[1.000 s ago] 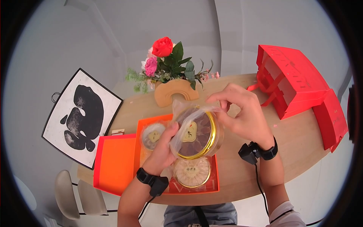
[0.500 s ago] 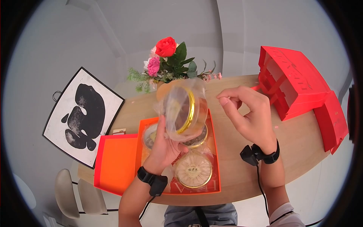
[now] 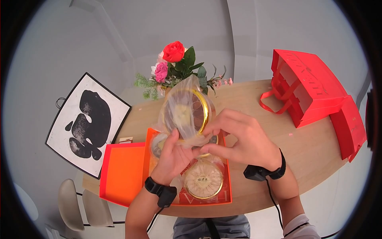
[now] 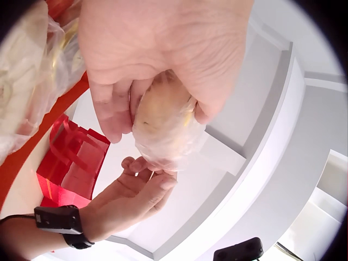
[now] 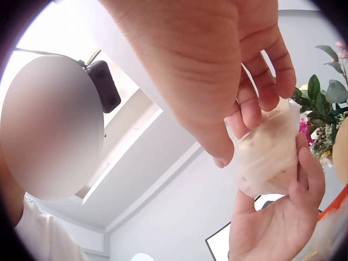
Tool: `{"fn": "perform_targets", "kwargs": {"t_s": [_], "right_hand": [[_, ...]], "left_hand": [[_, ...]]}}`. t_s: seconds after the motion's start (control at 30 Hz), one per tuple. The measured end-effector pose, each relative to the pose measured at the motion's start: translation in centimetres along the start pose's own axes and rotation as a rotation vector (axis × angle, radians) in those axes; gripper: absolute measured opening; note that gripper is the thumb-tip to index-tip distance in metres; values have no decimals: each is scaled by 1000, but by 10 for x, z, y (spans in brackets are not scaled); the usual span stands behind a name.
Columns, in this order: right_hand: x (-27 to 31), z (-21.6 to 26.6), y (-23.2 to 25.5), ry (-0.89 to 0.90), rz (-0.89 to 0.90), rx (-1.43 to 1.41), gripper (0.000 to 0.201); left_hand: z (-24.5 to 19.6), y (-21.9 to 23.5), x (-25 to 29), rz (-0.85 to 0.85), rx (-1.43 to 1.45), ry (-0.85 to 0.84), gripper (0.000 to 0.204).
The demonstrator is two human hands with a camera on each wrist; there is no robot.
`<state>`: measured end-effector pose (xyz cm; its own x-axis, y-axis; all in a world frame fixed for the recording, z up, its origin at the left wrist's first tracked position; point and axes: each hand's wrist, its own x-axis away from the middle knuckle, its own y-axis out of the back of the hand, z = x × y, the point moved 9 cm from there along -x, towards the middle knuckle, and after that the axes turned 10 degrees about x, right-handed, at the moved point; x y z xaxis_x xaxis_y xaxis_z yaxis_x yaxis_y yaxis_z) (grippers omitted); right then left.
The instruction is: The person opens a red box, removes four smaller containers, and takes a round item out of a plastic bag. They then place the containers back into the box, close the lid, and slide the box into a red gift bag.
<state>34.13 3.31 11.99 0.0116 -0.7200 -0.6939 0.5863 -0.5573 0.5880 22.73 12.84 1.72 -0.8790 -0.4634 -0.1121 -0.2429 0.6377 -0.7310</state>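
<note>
A round tin [image 3: 201, 113] with a shiny gold rim stands tilted in a clear plastic bag [image 3: 181, 119] above an orange gift box [image 3: 229, 187]. My left hand [image 3: 175, 159] holds the bagged tin from below, the thumb on its near side and the fingers behind. At the bag's lower right edge is my right hand [image 3: 244, 139]; its fingers are bent and reach the plastic, with the thumb standing apart from them in the right wrist view. Another wrapped round tin [image 3: 203, 179] lies in the box near its front edge. More round tins in the box are partly hidden by the hands.
An orange lid [image 3: 123, 171] lies left of the box. Behind stands a flower arrangement [image 3: 175, 63]. A framed black-and-white picture [image 3: 89, 123] leans at the left, and a red gift bag [image 3: 310, 91] lies at the right on the wooden table [image 3: 302, 159].
The right hand let go of the bag's upper edge, drew back to the right, then came in lower at the bag. The left hand has turned the tin more upright and sideways.
</note>
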Motion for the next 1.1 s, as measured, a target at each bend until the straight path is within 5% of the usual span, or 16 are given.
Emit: {"fn": "perform_targets", "kwargs": {"t_s": [0.5, 0.83, 0.9, 1.1], "right_hand": [[3, -16, 15, -133, -11, -150, 10], [7, -56, 55, -333, -209, 39, 12], [11, -73, 53, -534, -141, 90, 13], [15, -78, 51, -521, -216, 363, 16]], "left_hand": [[-10, 3, 6, -59, 21, -76, 61], [-15, 27, 8, -158, 103, -160, 65], [-13, 26, 7, -132, 110, -138, 65], [-10, 24, 6, -136, 55, -113, 66]]}}
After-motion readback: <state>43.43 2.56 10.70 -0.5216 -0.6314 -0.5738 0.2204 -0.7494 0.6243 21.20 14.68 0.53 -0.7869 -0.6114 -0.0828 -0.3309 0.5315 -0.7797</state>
